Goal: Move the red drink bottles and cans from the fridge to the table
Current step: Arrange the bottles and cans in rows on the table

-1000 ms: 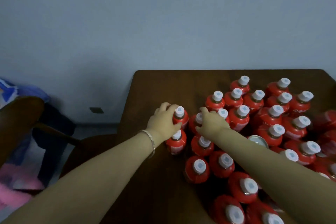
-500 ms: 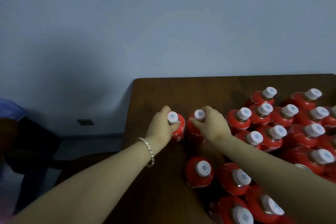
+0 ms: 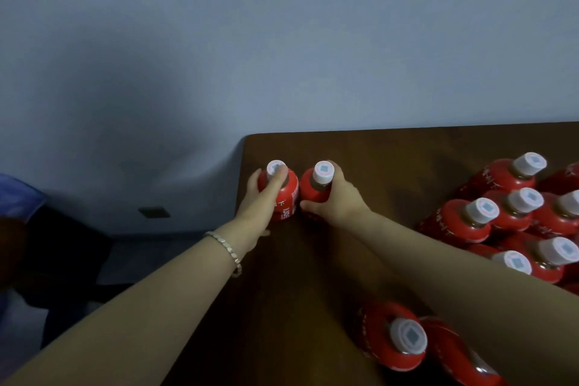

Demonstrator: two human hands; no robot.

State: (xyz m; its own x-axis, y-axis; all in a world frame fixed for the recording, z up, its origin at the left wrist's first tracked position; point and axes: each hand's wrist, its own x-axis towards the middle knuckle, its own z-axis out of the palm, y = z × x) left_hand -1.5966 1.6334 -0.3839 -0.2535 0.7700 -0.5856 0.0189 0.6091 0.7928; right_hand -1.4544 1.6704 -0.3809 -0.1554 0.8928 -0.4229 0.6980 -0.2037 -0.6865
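- L hand [image 3: 260, 200] covers much of the left bottle [image 3: 289, 194]. Its fingers are curled over the red shoulder, one fingertip lies up on the white cap, and it grips the bottle.
- R hand [image 3: 340, 197] is wrapped round the right bottle [image 3: 313, 189], fingers behind the neck and thumb low on the body. The palm hides the bottle's lower right side.
- Both bottles stand upright near the far-left corner of the table [image 3: 391, 160], side by side. They seem to touch, but the dim light blurs the gap.
- R forearm crosses in front of the bottle cluster [image 3: 470, 222] on the table's right side and hides part of it. The rest runs off the right edge.
- Near bottle [image 3: 391, 335] stands at the bottom of the view. Another beside it is partly under the forearm & cut off by the bottom edge.
- Label text is too blurred to read.
- Bracelet [image 3: 225, 249] sits on the L wrist.
- Around: blue-grey wall [image 3: 282, 25] w/ a dark wall plate [image 3: 155, 212] low down, left of the table.
- Blue cloth [image 3: 15, 194] is cut off at the left edge. The dark shape under it can't be made out.
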